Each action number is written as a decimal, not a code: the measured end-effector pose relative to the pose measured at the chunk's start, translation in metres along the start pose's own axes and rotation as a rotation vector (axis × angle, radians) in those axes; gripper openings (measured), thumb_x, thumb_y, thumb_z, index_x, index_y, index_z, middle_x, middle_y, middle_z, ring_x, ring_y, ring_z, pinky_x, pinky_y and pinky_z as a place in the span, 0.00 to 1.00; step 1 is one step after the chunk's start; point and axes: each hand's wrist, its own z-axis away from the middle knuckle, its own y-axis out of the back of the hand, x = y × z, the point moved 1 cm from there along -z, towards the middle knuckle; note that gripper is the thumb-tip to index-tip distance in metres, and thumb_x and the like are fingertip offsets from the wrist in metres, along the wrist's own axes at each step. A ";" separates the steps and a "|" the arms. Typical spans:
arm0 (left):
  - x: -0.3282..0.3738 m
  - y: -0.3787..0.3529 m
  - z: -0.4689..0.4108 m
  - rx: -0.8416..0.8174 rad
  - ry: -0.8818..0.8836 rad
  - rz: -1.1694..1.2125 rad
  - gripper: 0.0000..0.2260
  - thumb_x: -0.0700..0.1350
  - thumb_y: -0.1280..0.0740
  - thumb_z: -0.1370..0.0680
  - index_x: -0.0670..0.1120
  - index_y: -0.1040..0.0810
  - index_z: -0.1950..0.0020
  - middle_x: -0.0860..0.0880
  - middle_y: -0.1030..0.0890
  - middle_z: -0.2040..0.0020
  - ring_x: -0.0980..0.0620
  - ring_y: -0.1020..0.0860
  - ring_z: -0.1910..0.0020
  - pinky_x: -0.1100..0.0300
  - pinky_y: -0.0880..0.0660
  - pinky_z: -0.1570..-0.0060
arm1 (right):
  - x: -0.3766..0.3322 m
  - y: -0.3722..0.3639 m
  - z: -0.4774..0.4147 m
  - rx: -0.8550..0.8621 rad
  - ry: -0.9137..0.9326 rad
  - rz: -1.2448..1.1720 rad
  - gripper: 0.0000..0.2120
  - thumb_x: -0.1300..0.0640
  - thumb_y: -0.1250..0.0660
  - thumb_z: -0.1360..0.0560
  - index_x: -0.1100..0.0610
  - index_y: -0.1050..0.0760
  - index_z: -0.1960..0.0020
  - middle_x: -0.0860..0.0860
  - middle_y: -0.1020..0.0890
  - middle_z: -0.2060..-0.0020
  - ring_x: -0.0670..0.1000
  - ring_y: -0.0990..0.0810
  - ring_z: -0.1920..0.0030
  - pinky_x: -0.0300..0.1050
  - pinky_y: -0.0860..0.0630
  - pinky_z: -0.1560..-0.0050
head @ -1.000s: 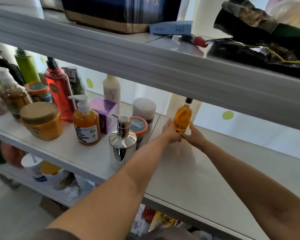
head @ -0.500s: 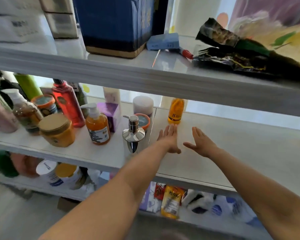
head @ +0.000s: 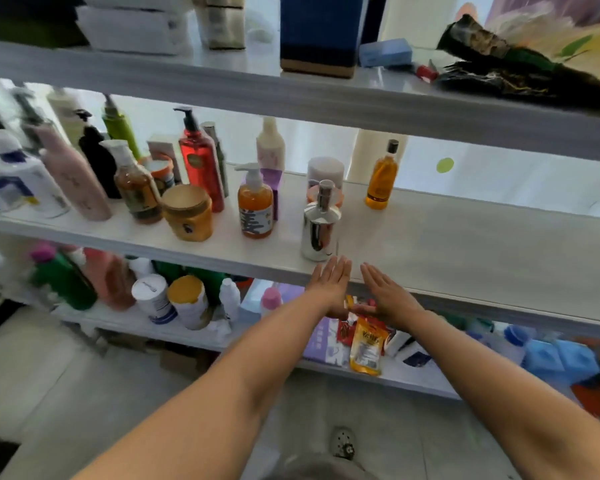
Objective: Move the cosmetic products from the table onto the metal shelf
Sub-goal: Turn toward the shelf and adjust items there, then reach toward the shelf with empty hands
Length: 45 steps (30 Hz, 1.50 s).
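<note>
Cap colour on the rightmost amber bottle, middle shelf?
Dark, black-looking cap on the amber bottle; head view.

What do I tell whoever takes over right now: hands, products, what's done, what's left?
Left grip: open, holds nothing, fingers straight over the front edge of the shelf, just in front of the chrome dispenser.
Right grip: open, holds nothing, beside the left.
Things: the amber bottle stands upright at the back of the middle shelf, apart from both grips. The other bottles and jars stand to its left.
Done: these products are on the shelf.
Left: the table is out of view, so check it for any remaining products and shelve them.
</note>
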 end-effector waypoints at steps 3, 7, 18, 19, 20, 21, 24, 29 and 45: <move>-0.039 -0.018 0.037 0.016 0.098 0.023 0.47 0.50 0.33 0.23 0.43 0.69 0.24 0.46 0.69 0.24 0.46 0.68 0.25 0.49 0.66 0.28 | -0.052 -0.014 -0.007 -0.008 0.094 -0.002 0.51 0.31 0.40 0.30 0.56 0.63 0.23 0.52 0.58 0.23 0.50 0.57 0.23 0.48 0.54 0.24; -0.107 -0.036 0.084 0.050 0.274 0.051 0.49 0.55 0.32 0.24 0.42 0.68 0.23 0.45 0.67 0.23 0.45 0.67 0.24 0.46 0.66 0.27 | -0.132 -0.026 -0.024 -0.027 0.277 0.024 0.52 0.33 0.36 0.30 0.58 0.61 0.23 0.53 0.57 0.23 0.51 0.57 0.23 0.41 0.59 0.27; -0.294 -0.071 0.279 0.233 0.941 0.243 0.44 0.49 0.36 0.23 0.42 0.68 0.23 0.45 0.66 0.23 0.45 0.65 0.23 0.47 0.63 0.25 | -0.394 -0.056 -0.094 -0.123 0.835 0.179 0.52 0.33 0.37 0.29 0.60 0.63 0.23 0.54 0.58 0.23 0.53 0.56 0.23 0.45 0.53 0.25; -0.308 -0.073 0.298 0.251 0.997 0.249 0.42 0.46 0.37 0.23 0.42 0.68 0.23 0.44 0.66 0.22 0.45 0.65 0.23 0.47 0.62 0.25 | -0.422 -0.059 -0.100 -0.139 0.890 0.186 0.52 0.32 0.38 0.29 0.60 0.63 0.23 0.55 0.58 0.23 0.53 0.56 0.23 0.45 0.54 0.25; -0.325 -0.076 0.315 0.270 1.049 0.254 0.42 0.43 0.37 0.23 0.43 0.68 0.24 0.44 0.66 0.22 0.45 0.64 0.23 0.47 0.62 0.25 | -0.449 -0.062 -0.106 -0.156 0.944 0.182 0.52 0.30 0.40 0.29 0.61 0.63 0.23 0.56 0.58 0.23 0.53 0.57 0.23 0.44 0.56 0.25; -0.342 -0.078 0.333 0.292 1.098 0.262 0.43 0.42 0.36 0.23 0.42 0.68 0.24 0.44 0.66 0.22 0.45 0.64 0.23 0.47 0.61 0.25 | -0.478 -0.065 -0.113 -0.160 1.007 0.183 0.54 0.27 0.43 0.31 0.61 0.63 0.24 0.56 0.58 0.23 0.53 0.57 0.23 0.44 0.57 0.25; -0.397 -0.078 0.388 0.294 1.238 0.250 0.46 0.45 0.33 0.24 0.41 0.69 0.24 0.44 0.67 0.23 0.44 0.65 0.24 0.46 0.64 0.26 | -0.568 -0.076 -0.133 -0.150 1.146 0.197 0.52 0.31 0.41 0.29 0.61 0.63 0.24 0.56 0.59 0.23 0.52 0.58 0.23 0.45 0.56 0.24; -0.493 -0.051 0.490 0.312 1.499 0.201 0.45 0.46 0.34 0.23 0.42 0.69 0.24 0.44 0.66 0.23 0.44 0.64 0.23 0.46 0.62 0.26 | -0.726 -0.076 -0.156 -0.095 1.300 0.182 0.51 0.33 0.40 0.28 0.61 0.65 0.24 0.55 0.60 0.23 0.52 0.59 0.23 0.47 0.55 0.25; -0.695 -0.066 0.653 0.342 1.713 0.372 0.47 0.47 0.33 0.24 0.43 0.69 0.24 0.46 0.68 0.23 0.46 0.66 0.24 0.47 0.62 0.26 | -1.019 -0.113 -0.203 -0.167 1.438 0.247 0.51 0.34 0.39 0.28 0.60 0.65 0.24 0.54 0.60 0.23 0.53 0.58 0.23 0.48 0.51 0.25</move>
